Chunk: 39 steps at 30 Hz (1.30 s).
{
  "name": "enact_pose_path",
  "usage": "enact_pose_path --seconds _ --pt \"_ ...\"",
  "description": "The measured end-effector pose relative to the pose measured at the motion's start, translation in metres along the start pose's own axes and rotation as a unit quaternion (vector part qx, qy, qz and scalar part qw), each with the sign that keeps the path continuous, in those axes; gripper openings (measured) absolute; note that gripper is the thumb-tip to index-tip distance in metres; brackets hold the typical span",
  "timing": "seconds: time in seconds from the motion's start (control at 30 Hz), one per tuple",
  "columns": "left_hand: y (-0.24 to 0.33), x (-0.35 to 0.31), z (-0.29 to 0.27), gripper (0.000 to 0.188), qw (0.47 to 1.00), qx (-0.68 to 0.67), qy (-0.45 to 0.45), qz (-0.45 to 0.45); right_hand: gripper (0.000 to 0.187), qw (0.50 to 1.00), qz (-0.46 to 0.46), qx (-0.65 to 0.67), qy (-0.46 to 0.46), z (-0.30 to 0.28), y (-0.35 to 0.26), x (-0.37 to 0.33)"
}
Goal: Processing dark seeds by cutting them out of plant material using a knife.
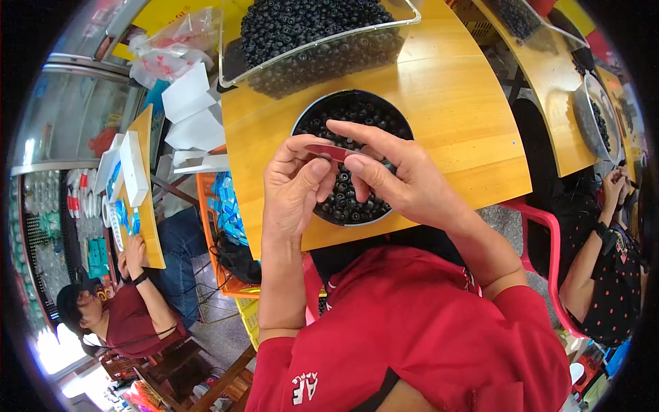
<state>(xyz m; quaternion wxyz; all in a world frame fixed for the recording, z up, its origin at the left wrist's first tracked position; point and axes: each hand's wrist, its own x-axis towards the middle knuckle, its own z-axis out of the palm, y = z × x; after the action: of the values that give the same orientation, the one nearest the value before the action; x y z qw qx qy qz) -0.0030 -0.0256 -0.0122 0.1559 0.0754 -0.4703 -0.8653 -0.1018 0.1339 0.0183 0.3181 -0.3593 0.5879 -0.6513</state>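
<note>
Over a round dark-rimmed bowl [308, 112] of small black round pieces with holes [353, 206], my two hands meet. Between thumb and bent fingers, my right hand [395, 172] pinches a thin red flat strip with a pointed end [328, 150], blade-like in shape. My left hand [292, 185] is closed, its thumb and forefinger pressed around a small dark piece [324, 158] just under the strip. That piece is partly hidden by the fingertips, and its exact kind does not show. The strip's tip lies against my left forefinger.
A clear plastic bin [319, 51] heaped with black pieces stands behind the bowl on the wooden table [467, 123]. At left, an orange crate [209, 206] holds blue packets. Co-workers sit at the left table [152, 226] and the right table [549, 110]; a pink chair [542, 216] stands close by.
</note>
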Motion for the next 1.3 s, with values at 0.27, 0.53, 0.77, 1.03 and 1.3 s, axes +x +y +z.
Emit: enact_pose_path --seconds 0.27,0.53,0.77,1.03,1.3 --pt "-0.005 -0.002 -0.004 0.024 0.998 0.009 -0.039 0.047 0.027 1.000 -0.017 0.003 -0.013 -0.001 0.005 0.006" --pt "-0.015 -0.003 0.002 0.025 0.995 -0.096 -0.011 0.005 0.031 0.998 0.013 0.060 -0.005 0.000 0.003 0.005" --pt "-0.028 -0.003 0.003 0.025 0.989 -0.144 0.014 -0.005 0.030 0.997 -0.061 0.022 0.046 0.009 0.012 0.007" --pt "-0.025 -0.003 0.010 0.027 0.984 -0.180 -0.005 0.005 0.030 0.996 -0.003 0.086 0.015 0.001 0.002 0.006" --pt "-0.023 -0.001 0.004 0.027 0.989 -0.145 -0.006 0.000 0.031 0.999 -0.012 0.041 0.024 0.006 0.008 0.005"
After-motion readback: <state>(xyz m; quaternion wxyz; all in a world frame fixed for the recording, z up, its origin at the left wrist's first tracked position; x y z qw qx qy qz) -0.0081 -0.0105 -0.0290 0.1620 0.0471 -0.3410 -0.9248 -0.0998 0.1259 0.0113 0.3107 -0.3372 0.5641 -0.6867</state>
